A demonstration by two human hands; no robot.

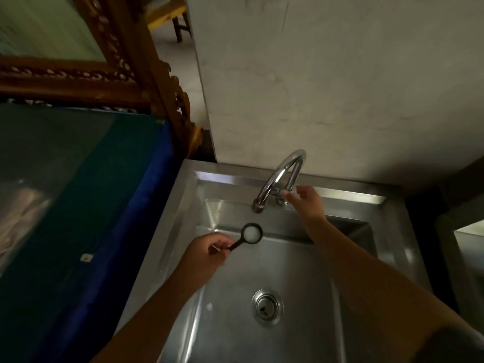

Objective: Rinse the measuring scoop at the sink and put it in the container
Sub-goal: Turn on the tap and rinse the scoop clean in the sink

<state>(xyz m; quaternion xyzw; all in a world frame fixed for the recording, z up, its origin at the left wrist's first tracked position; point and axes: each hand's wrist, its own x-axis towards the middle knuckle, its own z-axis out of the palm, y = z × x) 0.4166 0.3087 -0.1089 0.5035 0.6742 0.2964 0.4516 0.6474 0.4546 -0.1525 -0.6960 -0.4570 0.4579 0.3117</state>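
1. Both my forearms reach out over the steel sink (167, 231).
2. My left hand (207, 254) has its grip pinched on the dark measuring scoop (247, 237); its round bowl sits level below the spout.
3. My right hand (307, 203), fingers apart, touches the curved chrome faucet (277, 179) at its base.

Dim corner with furniture standing around a wash area

A carved wooden mirror frame (146, 74) is leaning at the upper left, rising above a blue-edged glass-topped surface (86, 195); a bare grey wall (327, 82) is filling the upper right, and a yellow wooden bench (167, 14) is showing beyond, at the top edge.
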